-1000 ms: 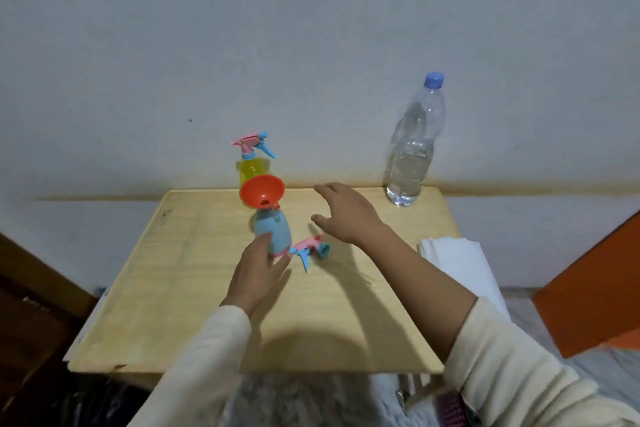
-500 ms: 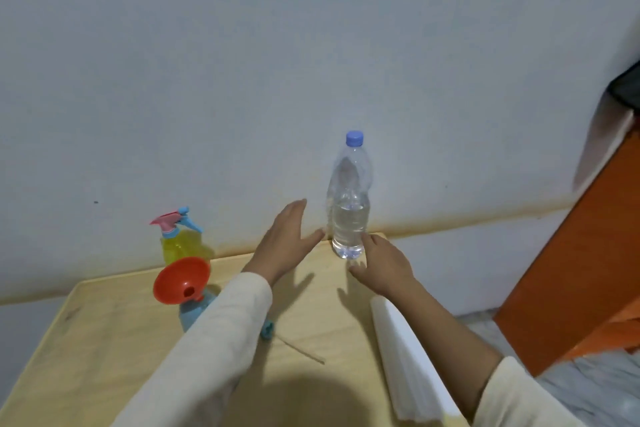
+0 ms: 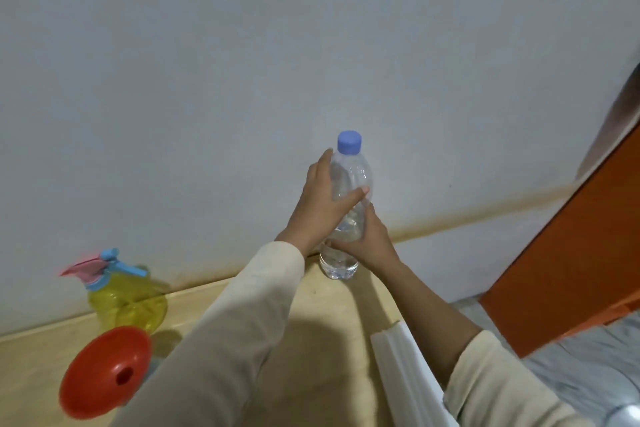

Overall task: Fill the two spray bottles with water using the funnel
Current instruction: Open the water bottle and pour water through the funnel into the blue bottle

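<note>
Water bottle (image 3: 350, 180) upright, capped, at table's (image 3: 45, 350) far edge. Gripped high by left hand (image 3: 322, 204), low by right hand (image 3: 372, 243). Near left: funnel (image 3: 104, 371), yellow spray bottle (image 3: 128, 305) just beyond.

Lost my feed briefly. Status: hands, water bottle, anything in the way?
Hands: left hand grips water bottle high, right hand grips it low. Bottle upright, blue cap on. In the way: that cap; orange funnel waits at left.
</note>
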Demonstrator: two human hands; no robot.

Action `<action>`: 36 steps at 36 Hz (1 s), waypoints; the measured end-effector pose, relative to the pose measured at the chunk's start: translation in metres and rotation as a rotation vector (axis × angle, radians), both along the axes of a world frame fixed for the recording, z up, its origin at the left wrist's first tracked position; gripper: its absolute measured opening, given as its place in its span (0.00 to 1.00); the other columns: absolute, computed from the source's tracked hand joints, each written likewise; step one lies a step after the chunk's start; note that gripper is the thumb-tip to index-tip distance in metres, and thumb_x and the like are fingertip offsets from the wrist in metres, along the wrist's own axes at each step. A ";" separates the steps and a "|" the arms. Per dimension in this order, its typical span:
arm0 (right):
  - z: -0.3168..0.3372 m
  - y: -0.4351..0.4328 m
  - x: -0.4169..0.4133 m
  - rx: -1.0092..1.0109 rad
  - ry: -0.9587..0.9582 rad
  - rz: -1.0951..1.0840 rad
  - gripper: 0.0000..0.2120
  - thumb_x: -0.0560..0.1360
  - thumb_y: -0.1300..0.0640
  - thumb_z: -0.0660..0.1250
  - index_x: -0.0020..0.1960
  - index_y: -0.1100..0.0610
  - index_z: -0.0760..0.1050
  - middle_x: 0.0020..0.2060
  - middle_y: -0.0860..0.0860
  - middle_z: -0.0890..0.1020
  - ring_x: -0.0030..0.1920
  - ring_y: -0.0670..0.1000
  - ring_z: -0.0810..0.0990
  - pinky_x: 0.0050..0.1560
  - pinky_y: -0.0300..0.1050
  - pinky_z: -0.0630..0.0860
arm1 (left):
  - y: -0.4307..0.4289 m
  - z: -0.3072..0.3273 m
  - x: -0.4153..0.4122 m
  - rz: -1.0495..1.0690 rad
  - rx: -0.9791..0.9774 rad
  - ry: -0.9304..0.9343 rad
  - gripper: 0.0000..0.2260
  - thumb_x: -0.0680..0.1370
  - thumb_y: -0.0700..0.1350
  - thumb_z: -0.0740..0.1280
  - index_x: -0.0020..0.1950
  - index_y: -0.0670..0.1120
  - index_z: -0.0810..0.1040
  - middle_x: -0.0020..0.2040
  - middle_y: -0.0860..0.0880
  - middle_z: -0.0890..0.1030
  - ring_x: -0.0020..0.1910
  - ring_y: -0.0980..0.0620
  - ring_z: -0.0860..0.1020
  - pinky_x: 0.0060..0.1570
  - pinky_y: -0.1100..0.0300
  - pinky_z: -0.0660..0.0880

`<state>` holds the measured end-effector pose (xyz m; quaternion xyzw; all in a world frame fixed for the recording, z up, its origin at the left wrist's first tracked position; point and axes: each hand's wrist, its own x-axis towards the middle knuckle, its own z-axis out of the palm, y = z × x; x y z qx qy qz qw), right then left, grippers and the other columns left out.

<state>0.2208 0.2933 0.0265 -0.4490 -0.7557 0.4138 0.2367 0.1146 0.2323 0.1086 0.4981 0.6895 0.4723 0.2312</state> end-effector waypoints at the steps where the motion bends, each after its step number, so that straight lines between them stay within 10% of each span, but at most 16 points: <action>1: -0.002 -0.001 -0.001 0.004 0.022 -0.015 0.48 0.57 0.42 0.78 0.70 0.46 0.58 0.61 0.46 0.75 0.60 0.47 0.75 0.59 0.49 0.75 | 0.000 -0.003 0.000 0.013 0.028 -0.024 0.37 0.74 0.54 0.71 0.77 0.53 0.54 0.71 0.51 0.63 0.69 0.54 0.66 0.64 0.59 0.66; 8: -0.007 -0.013 0.001 0.059 0.141 -0.131 0.34 0.59 0.48 0.79 0.61 0.49 0.69 0.52 0.48 0.78 0.52 0.48 0.78 0.53 0.52 0.78 | -0.012 -0.005 0.005 0.009 0.089 -0.049 0.35 0.73 0.52 0.72 0.76 0.53 0.58 0.69 0.56 0.64 0.62 0.61 0.66 0.60 0.66 0.65; 36: 0.026 -0.227 0.150 0.133 0.096 -0.064 0.35 0.58 0.48 0.80 0.60 0.52 0.69 0.51 0.48 0.76 0.53 0.49 0.75 0.47 0.41 0.69 | -0.227 0.025 0.147 0.087 0.139 -0.020 0.35 0.69 0.51 0.76 0.73 0.52 0.65 0.68 0.49 0.71 0.66 0.51 0.70 0.65 0.50 0.70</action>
